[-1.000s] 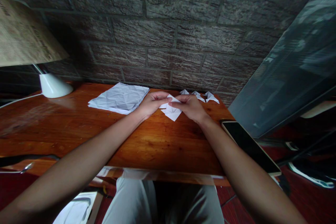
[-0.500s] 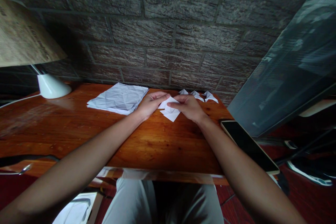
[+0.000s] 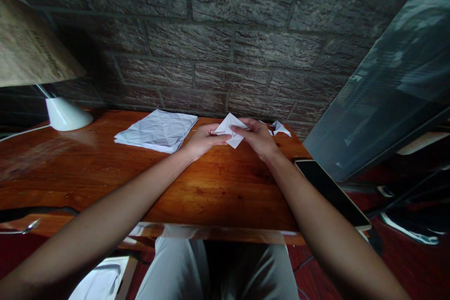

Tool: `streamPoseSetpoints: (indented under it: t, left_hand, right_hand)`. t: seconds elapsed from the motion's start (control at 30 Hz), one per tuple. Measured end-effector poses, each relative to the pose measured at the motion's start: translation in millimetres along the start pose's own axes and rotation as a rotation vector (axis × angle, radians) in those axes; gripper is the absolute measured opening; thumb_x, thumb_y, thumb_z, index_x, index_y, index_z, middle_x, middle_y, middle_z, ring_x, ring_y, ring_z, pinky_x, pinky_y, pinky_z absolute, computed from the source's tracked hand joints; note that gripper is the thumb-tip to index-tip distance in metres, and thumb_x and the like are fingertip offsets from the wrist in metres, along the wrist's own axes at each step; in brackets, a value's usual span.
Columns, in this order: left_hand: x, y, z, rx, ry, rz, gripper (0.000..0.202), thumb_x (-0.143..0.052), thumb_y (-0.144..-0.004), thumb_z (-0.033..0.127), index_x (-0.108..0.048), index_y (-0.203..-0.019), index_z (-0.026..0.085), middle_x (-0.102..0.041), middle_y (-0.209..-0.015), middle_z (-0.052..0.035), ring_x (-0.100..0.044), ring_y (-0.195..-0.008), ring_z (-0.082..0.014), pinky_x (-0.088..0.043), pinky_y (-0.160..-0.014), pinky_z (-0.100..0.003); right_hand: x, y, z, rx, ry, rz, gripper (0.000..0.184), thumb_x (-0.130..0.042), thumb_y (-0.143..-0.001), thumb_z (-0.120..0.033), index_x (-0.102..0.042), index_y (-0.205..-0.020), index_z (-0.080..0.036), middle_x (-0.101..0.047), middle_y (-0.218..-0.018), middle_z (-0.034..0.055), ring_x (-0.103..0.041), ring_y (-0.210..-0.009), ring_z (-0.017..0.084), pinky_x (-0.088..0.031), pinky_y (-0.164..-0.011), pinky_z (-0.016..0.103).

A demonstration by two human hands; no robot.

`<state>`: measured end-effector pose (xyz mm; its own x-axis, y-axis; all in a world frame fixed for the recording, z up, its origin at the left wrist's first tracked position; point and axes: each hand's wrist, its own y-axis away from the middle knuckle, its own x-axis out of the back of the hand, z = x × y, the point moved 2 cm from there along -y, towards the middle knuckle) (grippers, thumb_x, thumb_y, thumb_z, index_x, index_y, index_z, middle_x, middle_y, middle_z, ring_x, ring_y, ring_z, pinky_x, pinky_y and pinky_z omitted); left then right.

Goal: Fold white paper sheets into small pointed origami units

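A small folded white paper piece (image 3: 230, 127) is held just above the wooden table (image 3: 211, 187), near the brick wall. My left hand (image 3: 203, 139) pinches its left side and my right hand (image 3: 257, 137) pinches its right side, both with fingers closed on it. Behind my right hand lie small folded paper shapes (image 3: 281, 128), partly hidden by the hand. A stack of creased white sheets (image 3: 157, 130) lies to the left of my left hand.
A white lamp base (image 3: 65, 115) with a beige shade (image 3: 30, 49) stands at the back left. A dark phone (image 3: 328, 192) lies at the table's right edge. A dark slanted panel (image 3: 386, 79) rises on the right. Papers (image 3: 101, 281) lie below the table.
Both hands have lifted the folded paper off the table and tilted it up; before, it lay flat under my fingers.
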<state>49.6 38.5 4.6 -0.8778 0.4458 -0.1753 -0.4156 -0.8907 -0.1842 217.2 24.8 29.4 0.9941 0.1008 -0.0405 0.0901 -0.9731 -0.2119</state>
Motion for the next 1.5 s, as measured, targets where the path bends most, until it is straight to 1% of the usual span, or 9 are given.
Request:
streamPoseSetpoints:
  t: [0.23,0.47,0.67,0.8,0.9,0.97,1.1,1.27,1.5]
  left_hand:
    - [5.1,0,5,-0.031,0.021,0.103,0.046,-0.088,-0.06,0.028,-0.076,-0.102,0.015,-0.076,-0.092,-0.0069,-0.068,-0.082,-0.017,-0.052,-0.075,-0.028]
    - [1.0,0,7,-0.016,0.058,0.089,0.045,-0.088,-0.061,0.026,-0.076,-0.103,0.015,-0.076,-0.093,-0.007,-0.066,-0.079,-0.0151,-0.05,-0.07,-0.026]
    - [2.5,-1,6,-0.018,0.087,0.117,0.046,-0.089,-0.06,0.025,-0.075,-0.103,0.016,-0.075,-0.091,-0.005,-0.066,-0.077,-0.014,-0.05,-0.07,-0.026]
    - [2.7,0,7,-0.017,0.134,0.107,0.047,-0.089,-0.059,0.022,-0.073,-0.103,0.017,-0.074,-0.091,-0.0036,-0.068,-0.08,-0.014,-0.052,-0.076,-0.027]
    - [2.2,0,8,-0.041,0.17,0.101,0.06,-0.089,-0.058,0.02,-0.069,-0.115,0.02,-0.074,-0.099,-0.0036,-0.069,-0.089,-0.0167,-0.054,-0.087,-0.033]
    - [2.6,0,8,-0.046,0.174,0.109,0.065,-0.09,-0.058,0.021,-0.068,-0.119,0.022,-0.074,-0.102,-0.0035,-0.069,-0.091,-0.0177,-0.054,-0.091,-0.036]
    - [5.3,-2,6,-0.014,0.162,0.115,0.048,-0.091,-0.057,0.023,-0.071,-0.1,0.017,-0.075,-0.095,-0.003,-0.07,-0.089,-0.0176,-0.053,-0.093,-0.039]
    - [9.4,-4,4,0.028,0.217,0.184,0.041,-0.09,-0.057,0.022,-0.071,-0.093,0.017,-0.075,-0.097,-0.003,-0.07,-0.087,-0.0158,-0.053,-0.093,-0.036]
    - [11.2,-5,4,0.089,0.249,0.193,0.039,-0.087,-0.06,0.02,-0.072,-0.095,0.017,-0.076,-0.097,-0.0049,-0.07,-0.087,-0.0158,-0.054,-0.089,-0.032]
  right_hand:
    - [1,2,-1,-0.075,-0.029,-0.029,0.056,-0.093,-0.052,-0.036,-0.068,-0.098,-0.016,-0.074,-0.081,0.0023,-0.068,-0.074,0.014,-0.056,-0.073,0.028]
    - [-1,1,-1,-0.043,0.0,-0.008,0.05,-0.093,-0.051,-0.038,-0.069,-0.09,-0.017,-0.074,-0.076,0.0009,-0.065,-0.065,0.011,-0.053,-0.059,0.022]
    - [0,3,-2,-0.076,-0.02,-0.037,0.041,-0.09,-0.057,-0.04,-0.071,-0.086,-0.017,-0.076,-0.087,0.0034,-0.068,-0.074,0.012,-0.056,-0.066,0.023]
    - [0,3,-2,-0.073,-0.017,-0.05,0.04,-0.09,-0.057,-0.039,-0.071,-0.084,-0.017,-0.076,-0.085,0.0026,-0.067,-0.074,0.011,-0.055,-0.066,0.021]
    - [0,2,-2,-0.064,0.016,-0.062,0.039,-0.09,-0.057,-0.04,-0.071,-0.083,-0.018,-0.075,-0.082,0.002,-0.066,-0.071,0.011,-0.053,-0.061,0.02]
    - [-1,2,-1,-0.058,0.034,-0.069,0.04,-0.089,-0.059,-0.04,-0.07,-0.086,-0.018,-0.075,-0.083,0.0024,-0.066,-0.072,0.012,-0.053,-0.06,0.02]
    - [0,1,-1,-0.051,0.04,-0.068,0.044,-0.084,-0.066,-0.038,-0.067,-0.102,-0.02,-0.072,-0.086,0.0021,-0.067,-0.075,0.013,-0.058,-0.065,0.025]
    - [2,1,-1,0.013,0.044,-0.097,0.062,-0.082,-0.066,-0.031,-0.058,-0.123,-0.026,-0.066,-0.092,-0.0005,-0.067,-0.089,0.017,-0.061,-0.074,0.03]
    - [1,3,0,0.02,0.04,-0.113,0.06,-0.079,-0.066,-0.029,-0.058,-0.121,-0.024,-0.065,-0.083,-0.0019,-0.067,-0.08,0.016,-0.059,-0.072,0.031]
